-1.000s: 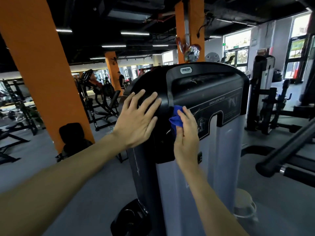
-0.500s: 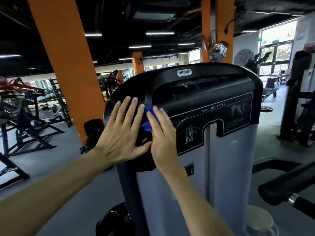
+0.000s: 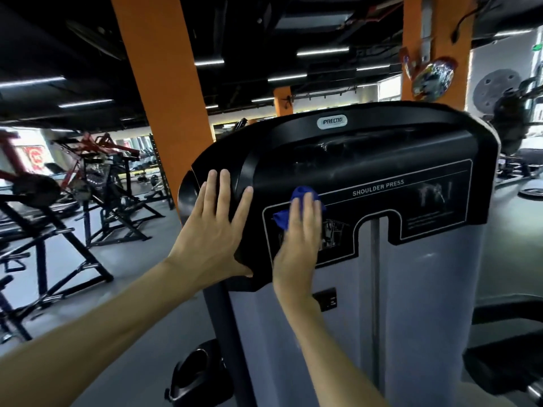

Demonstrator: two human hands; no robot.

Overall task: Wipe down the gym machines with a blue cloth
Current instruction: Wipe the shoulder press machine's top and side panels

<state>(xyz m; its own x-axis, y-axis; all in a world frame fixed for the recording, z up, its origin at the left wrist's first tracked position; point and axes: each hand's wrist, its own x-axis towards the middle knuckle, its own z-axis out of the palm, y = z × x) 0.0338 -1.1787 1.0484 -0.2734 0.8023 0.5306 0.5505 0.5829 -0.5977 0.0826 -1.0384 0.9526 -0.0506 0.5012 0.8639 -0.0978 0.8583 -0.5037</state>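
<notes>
- We press the blue cloth [image 3: 296, 205] flat against the black shroud [image 3: 382, 160] of the shoulder press machine [image 3: 426, 289], our right hand [image 3: 299, 242] laid over it with fingers straight, not curled round it.
- The cloth sits on the instruction panel [image 3: 367, 212], bunched under our fingertips; a fold pokes out at the hand's 12 o'clock and another at its 9 o'clock.
- Our left hand [image 3: 213, 230] lies open at 9 o'clock from the right, fingers spread, palm braced on the shroud's curved left corner. The two hands are apart, close side by side, and the left touches no cloth.
- By our reading, the job on this machine is partway: faint smears and dull streaks show on the recessed band above the "SHOULDER PRESS" lettering, at 1 o'clock from the cloth, and we cannot tell whether they are dust or wipe marks.
- The right half of the panel, the top rim by the brand badge [image 3: 332, 122] and the grey lower housing look still to be covered, though nothing here proves which parts are already clean.
- Other gym machines [image 3: 97, 183] stand at 9 o'clock across the floor [image 3: 141, 304], beyond an orange pillar [image 3: 164, 92]; we judge they remain to be wiped.
</notes>
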